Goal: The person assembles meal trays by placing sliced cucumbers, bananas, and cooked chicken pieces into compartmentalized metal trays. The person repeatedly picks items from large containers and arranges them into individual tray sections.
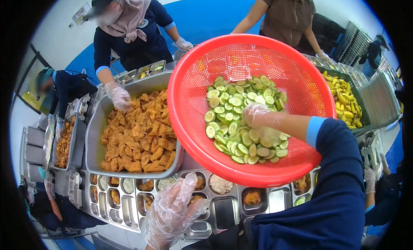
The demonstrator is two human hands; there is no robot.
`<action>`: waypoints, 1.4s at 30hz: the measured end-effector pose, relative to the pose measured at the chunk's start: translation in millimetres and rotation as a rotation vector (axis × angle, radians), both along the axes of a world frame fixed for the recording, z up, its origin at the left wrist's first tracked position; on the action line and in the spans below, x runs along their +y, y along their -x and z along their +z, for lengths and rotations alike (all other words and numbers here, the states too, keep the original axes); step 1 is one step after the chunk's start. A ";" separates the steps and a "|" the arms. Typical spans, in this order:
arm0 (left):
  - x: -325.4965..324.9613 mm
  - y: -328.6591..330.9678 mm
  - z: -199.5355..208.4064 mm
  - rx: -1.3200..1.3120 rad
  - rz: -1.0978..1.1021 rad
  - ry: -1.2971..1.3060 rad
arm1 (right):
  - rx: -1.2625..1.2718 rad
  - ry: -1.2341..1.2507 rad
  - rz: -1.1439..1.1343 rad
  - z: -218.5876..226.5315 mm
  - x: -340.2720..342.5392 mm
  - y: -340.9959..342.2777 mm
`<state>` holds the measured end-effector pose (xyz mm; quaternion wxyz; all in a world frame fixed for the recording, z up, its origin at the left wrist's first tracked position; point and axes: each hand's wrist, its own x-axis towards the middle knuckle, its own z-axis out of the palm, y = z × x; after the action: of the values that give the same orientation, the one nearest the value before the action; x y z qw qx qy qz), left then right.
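My right hand (258, 115), in a clear plastic glove, reaches into a large red colander (251, 177) from the right. Its fingers curl into the pile of cucumber slices (234, 134), and the fingertips are partly hidden there. Below the colander's left part, my left hand (174, 211), also gloved, is held over the steel compartment trays (224, 211) with fingers stretched and nothing in it. Some tray compartments hold rice (221, 184) or brown fried pieces (251, 197); others are bare.
Left of the colander stands a deep grey tub (97, 157) of fried pieces, with a co-worker's gloved hand (119, 96) at it. Yellow bananas (344, 101) fill a crate at the right. Stacked metal trays (378, 101) stand beyond. Other people work around the table.
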<state>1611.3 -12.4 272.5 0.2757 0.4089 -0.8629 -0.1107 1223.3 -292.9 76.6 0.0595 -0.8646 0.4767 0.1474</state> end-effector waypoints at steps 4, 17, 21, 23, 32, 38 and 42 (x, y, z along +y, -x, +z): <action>10.9 -40.8 -22.0 0.025 0.151 0.004 | -0.047 -0.168 0.260 3.8 -12.2 1.8; 64.1 -97.8 -72.7 0.285 0.633 -0.375 | -0.473 -0.177 0.247 2.9 -111.8 -89.5; 67.1 -99.8 -71.7 0.186 0.611 -0.222 | -0.479 -0.030 0.263 12.0 -92.7 -81.8; 66.3 -102.0 -71.4 0.145 0.597 -0.233 | -0.276 0.032 0.223 51.7 -72.0 -60.9; 49.6 -80.1 -65.7 0.199 0.476 -0.264 | 0.177 0.515 0.697 29.8 7.8 -39.0; 57.5 -79.7 -63.2 0.143 0.493 -0.275 | -0.191 0.078 0.351 -24.3 35.8 -61.1; 64.4 -86.2 -60.5 0.110 0.555 -0.269 | -0.022 0.566 0.407 11.7 42.4 -75.5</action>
<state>1697.4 52.1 212.0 0.2849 0.6549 -0.6799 -0.1663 1298.8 -250.5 88.3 -0.2081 -0.9257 0.3158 0.0090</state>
